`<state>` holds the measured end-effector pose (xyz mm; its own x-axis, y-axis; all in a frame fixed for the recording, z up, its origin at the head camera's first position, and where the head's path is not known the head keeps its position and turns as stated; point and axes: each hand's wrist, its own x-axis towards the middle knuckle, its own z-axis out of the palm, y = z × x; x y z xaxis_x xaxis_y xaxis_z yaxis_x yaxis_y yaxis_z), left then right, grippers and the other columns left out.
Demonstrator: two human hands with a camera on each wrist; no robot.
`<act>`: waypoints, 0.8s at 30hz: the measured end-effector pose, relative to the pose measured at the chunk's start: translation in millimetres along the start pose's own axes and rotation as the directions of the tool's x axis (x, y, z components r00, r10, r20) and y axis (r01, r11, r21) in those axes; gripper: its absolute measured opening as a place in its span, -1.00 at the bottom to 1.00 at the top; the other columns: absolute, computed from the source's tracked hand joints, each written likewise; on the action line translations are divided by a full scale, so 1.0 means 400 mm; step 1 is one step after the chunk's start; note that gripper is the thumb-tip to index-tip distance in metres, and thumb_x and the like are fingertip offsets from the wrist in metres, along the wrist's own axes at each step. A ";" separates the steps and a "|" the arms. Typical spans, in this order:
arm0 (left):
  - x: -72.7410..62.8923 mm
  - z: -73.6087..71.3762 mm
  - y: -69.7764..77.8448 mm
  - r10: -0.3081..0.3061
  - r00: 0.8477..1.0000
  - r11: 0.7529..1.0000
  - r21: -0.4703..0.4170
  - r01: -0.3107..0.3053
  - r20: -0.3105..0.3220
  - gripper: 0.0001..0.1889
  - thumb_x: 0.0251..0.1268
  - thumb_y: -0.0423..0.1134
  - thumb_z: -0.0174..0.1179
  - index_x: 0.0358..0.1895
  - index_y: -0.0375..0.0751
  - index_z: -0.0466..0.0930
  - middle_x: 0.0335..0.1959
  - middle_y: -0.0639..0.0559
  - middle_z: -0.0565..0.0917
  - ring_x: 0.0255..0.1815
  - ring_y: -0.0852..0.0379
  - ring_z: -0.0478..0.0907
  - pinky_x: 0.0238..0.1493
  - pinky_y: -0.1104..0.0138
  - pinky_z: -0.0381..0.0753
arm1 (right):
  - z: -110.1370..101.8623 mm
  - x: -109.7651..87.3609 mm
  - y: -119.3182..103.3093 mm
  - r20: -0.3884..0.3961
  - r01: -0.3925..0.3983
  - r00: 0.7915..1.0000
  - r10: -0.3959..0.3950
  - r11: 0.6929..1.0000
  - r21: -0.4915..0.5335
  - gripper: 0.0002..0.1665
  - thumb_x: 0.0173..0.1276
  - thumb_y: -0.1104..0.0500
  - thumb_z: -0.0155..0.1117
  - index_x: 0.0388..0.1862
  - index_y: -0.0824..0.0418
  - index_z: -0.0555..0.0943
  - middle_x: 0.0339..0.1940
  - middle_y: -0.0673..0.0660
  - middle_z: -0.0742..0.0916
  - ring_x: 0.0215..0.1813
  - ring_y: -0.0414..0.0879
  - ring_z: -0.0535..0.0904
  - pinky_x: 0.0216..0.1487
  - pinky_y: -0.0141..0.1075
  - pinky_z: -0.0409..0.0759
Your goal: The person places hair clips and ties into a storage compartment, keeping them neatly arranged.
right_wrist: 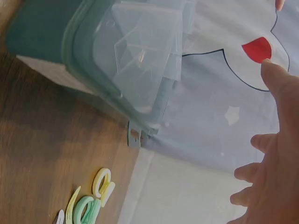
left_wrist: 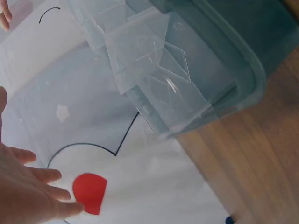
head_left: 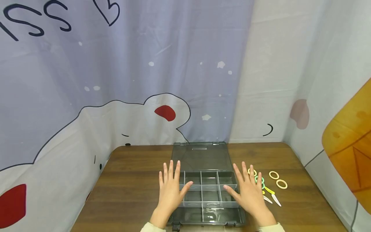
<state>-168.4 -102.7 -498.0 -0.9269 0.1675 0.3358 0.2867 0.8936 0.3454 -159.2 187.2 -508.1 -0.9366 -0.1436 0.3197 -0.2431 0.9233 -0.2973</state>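
A smoky see-through compartment box [head_left: 214, 223] lies on the table with its lid [head_left: 200, 158] folded back toward the curtain. Clear dividers split its inside into several sections, and no items show in them. My left hand [head_left: 171, 191] is over the box's left side, fingers spread and straight, holding nothing. Over the right side is my right hand [head_left: 250, 195], also spread and holding nothing. It partly covers scissors [head_left: 276, 199] with green and yellow parts. In the right wrist view, the box wall [right_wrist: 79, 46] rises beside the spread hand.
Two pale yellow rings [head_left: 281, 184] lie right of the scissors. Another yellow ring [head_left: 252, 172] shows behind the right fingers. A printed curtain [head_left: 197, 80] hangs along the back and sides of the brown wooden table [head_left: 124, 193].
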 end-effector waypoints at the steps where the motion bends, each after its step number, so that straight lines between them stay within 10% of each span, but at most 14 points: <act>1: 0.000 -0.003 -0.004 0.002 1.000 1.000 -0.024 -0.003 -0.013 -0.06 0.28 0.27 0.06 0.54 -0.19 -0.10 0.53 -0.32 -0.09 0.52 -0.32 -0.31 0.36 -0.31 -0.16 | -0.003 0.000 0.003 0.000 0.002 1.000 -0.002 1.000 0.002 0.09 0.25 -0.35 0.19 0.59 -0.02 -0.07 0.55 0.36 0.04 0.52 0.38 -0.21 0.39 0.27 -0.47; 11: -0.004 -0.030 -0.058 0.012 0.994 0.976 -0.213 -0.035 -0.112 -0.18 0.34 0.01 0.18 0.49 -0.32 0.01 0.47 -0.35 0.06 0.50 -0.33 -0.11 0.32 -0.32 0.01 | -0.031 0.002 0.043 -0.037 0.053 0.998 -0.049 0.991 0.123 0.02 0.31 -0.23 0.22 0.58 0.03 -0.02 0.55 0.30 0.09 0.54 0.28 -0.16 0.45 0.22 -0.29; 24: -0.031 -0.028 -0.115 -0.113 0.993 0.888 -0.452 0.083 -0.040 -0.23 0.29 -0.28 0.24 0.49 -0.26 0.04 0.42 -0.30 0.19 0.40 -0.32 0.14 0.27 -0.25 0.23 | -0.065 0.014 0.140 -0.097 0.037 0.995 -0.005 0.941 0.335 -0.04 0.30 -0.01 0.33 0.56 0.03 0.06 0.50 0.28 0.25 0.47 0.35 0.08 0.28 0.34 0.14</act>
<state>-167.2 -150.4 -508.3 -0.9430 0.0490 0.3293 0.2873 0.6195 0.7305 -171.3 247.3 -499.4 -0.9064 -0.1130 0.4071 -0.3486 0.7445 -0.5694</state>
